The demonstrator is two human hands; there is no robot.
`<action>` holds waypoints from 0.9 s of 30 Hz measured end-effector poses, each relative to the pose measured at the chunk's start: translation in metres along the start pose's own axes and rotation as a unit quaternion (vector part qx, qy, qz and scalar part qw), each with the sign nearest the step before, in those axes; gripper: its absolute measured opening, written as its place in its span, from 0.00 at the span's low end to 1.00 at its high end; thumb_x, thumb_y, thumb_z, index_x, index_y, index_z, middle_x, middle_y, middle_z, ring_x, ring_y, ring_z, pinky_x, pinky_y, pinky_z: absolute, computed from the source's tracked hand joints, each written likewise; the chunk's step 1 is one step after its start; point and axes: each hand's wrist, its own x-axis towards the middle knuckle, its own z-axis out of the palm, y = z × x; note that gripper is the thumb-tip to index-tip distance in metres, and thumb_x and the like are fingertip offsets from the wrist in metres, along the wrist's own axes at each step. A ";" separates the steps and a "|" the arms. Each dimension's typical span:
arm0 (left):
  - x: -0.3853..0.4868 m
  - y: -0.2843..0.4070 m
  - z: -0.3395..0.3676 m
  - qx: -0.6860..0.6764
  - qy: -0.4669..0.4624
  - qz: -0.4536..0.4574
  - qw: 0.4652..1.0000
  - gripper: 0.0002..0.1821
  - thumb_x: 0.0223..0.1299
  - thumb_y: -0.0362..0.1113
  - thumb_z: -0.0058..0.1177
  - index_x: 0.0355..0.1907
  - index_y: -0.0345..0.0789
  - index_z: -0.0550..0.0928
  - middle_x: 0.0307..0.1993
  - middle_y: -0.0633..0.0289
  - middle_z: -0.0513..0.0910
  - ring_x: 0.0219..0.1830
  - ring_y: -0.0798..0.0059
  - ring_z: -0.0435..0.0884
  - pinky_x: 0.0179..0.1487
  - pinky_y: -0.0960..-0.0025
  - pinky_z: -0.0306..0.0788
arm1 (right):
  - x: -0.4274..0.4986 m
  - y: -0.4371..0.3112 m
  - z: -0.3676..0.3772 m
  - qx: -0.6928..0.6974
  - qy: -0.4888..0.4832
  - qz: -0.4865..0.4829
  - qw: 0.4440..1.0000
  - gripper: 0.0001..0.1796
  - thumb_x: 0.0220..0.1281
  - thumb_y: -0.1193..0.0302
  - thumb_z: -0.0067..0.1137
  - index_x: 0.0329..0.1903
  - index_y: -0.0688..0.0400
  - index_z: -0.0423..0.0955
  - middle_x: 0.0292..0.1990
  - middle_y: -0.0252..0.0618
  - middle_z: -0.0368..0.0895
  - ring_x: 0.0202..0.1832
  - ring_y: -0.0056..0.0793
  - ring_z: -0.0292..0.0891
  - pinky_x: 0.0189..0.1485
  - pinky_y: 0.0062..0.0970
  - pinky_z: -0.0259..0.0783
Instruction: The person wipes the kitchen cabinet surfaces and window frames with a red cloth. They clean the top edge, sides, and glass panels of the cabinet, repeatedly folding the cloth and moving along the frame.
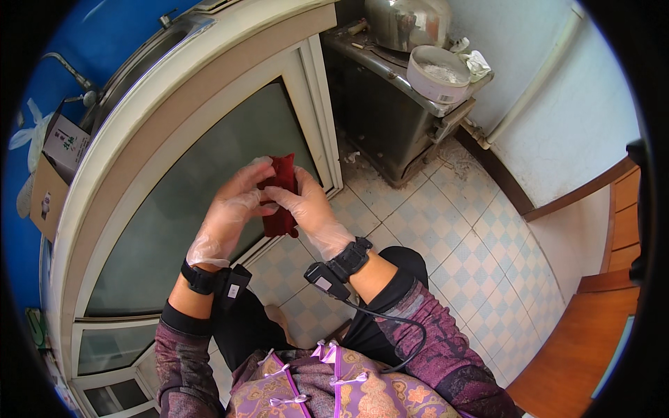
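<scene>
Between my two hands is a small dark red cloth piece [279, 219], perhaps a folded cloth or pouch, held above my knees in front of the cabinet's glass. My left hand [238, 196], in a clear plastic glove, grips its left side. From the other side my right hand [311, 206], gloved the same way, pinches it with the thumb across the front. The fingers behind the cloth are hidden. Each wrist wears a black strap with a small black device, and a cable runs from the right one.
A glass-fronted cabinet [209, 204] curves along the left, topped by a sink [151, 52] and boxes [65, 141]. At the back, a metal stove [387, 99] bears a kettle [413, 23] and a round tub of ash-like powder [438, 78]. An orange-brown wooden piece of furniture [575, 334] stands right.
</scene>
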 end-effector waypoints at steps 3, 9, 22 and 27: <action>0.004 -0.004 -0.007 0.073 0.041 0.035 0.996 0.32 0.63 0.34 0.52 0.71 0.33 0.69 0.66 0.52 0.74 0.62 0.67 0.76 0.61 0.66 0.71 | 0.002 0.002 -0.002 0.089 0.015 0.060 0.994 0.21 0.69 0.71 0.61 0.60 0.64 0.69 0.49 0.43 0.82 0.49 0.28 0.80 0.53 0.29 0.76; -0.009 -0.035 -0.009 0.082 0.107 0.033 0.990 0.35 0.66 0.42 0.56 0.72 0.31 0.66 0.65 0.54 0.74 0.64 0.65 0.75 0.66 0.63 0.69 | 0.008 0.009 -0.009 0.216 0.058 0.102 0.969 0.17 0.72 0.75 0.54 0.59 0.65 0.69 0.52 0.45 0.80 0.52 0.34 0.79 0.57 0.34 0.76; -0.013 0.000 -0.001 -0.101 0.216 0.169 0.956 0.28 0.66 0.29 0.53 0.69 0.30 0.69 0.60 0.56 0.77 0.57 0.66 0.78 0.63 0.61 0.72 | 0.002 0.005 -0.013 0.137 0.157 0.123 0.970 0.17 0.70 0.67 0.57 0.57 0.59 0.70 0.50 0.37 0.82 0.50 0.23 0.76 0.54 0.25 0.71; 0.041 0.013 -0.022 0.507 0.417 0.460 0.598 0.20 0.64 0.26 0.55 0.59 0.29 0.75 0.51 0.50 0.79 0.49 0.52 0.79 0.55 0.59 0.74 | 0.004 0.001 -0.016 0.162 0.192 0.108 0.962 0.14 0.71 0.67 0.57 0.54 0.57 0.72 0.47 0.34 0.83 0.47 0.20 0.76 0.53 0.23 0.71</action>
